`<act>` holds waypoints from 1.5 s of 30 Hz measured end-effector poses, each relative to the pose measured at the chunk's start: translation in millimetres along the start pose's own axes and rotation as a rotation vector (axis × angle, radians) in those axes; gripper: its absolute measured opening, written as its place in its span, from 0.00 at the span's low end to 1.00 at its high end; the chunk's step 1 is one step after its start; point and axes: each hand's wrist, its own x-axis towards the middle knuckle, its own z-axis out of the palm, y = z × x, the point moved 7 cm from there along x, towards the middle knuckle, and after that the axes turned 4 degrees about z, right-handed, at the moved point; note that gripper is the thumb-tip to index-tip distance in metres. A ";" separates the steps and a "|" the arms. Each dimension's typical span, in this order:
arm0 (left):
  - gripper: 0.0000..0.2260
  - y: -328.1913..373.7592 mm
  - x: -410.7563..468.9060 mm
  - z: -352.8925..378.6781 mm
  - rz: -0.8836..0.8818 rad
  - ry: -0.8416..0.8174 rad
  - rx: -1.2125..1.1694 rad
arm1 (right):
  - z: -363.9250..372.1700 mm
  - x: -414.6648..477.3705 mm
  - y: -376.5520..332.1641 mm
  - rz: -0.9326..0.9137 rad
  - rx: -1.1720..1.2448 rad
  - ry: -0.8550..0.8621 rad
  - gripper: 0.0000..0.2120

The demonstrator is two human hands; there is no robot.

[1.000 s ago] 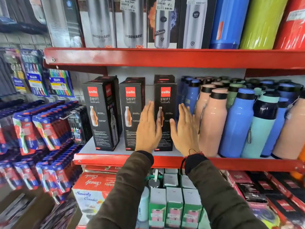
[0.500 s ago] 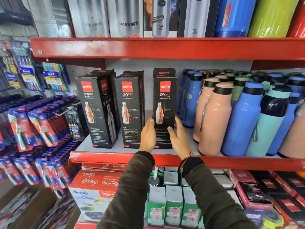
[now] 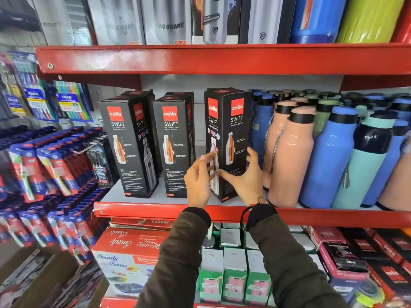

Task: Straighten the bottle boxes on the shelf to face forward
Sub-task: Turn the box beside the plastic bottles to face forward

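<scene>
Three black Cello Swift bottle boxes stand in a row on the red shelf (image 3: pixel 138 211). The left box (image 3: pixel 127 145) is angled, showing two faces. The middle box (image 3: pixel 173 143) faces almost straight out. The right box (image 3: pixel 229 130) is turned corner-forward, with two printed faces visible. My left hand (image 3: pixel 199 181) holds its lower left face, and my right hand (image 3: pixel 243 178) wraps its lower front and right side. More boxes stand behind each one.
Peach bottles (image 3: pixel 289 156), blue bottles (image 3: pixel 329 158) and teal bottles (image 3: pixel 364 165) crowd the shelf just right of the held box. Toothbrush packs (image 3: pixel 51 165) hang at left. Steel bottle boxes (image 3: pixel 169 21) fill the shelf above; cartons (image 3: pixel 126 250) sit below.
The right box faced forward earlier with both hands at its sides; now it is rotated corner-forward. The view has moved closer.
</scene>
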 end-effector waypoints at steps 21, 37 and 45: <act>0.14 -16.8 21.7 6.7 0.006 -0.003 0.246 | 14.2 5.5 -3.1 -0.067 -0.035 -0.254 0.36; 0.11 -34.1 22.2 0.6 0.029 0.020 0.284 | 26.0 6.8 14.9 -0.032 -0.069 -0.239 0.33; 0.13 -34.3 22.4 4.0 0.038 -0.009 0.292 | 23.5 10.2 20.3 -0.003 -0.085 -0.234 0.33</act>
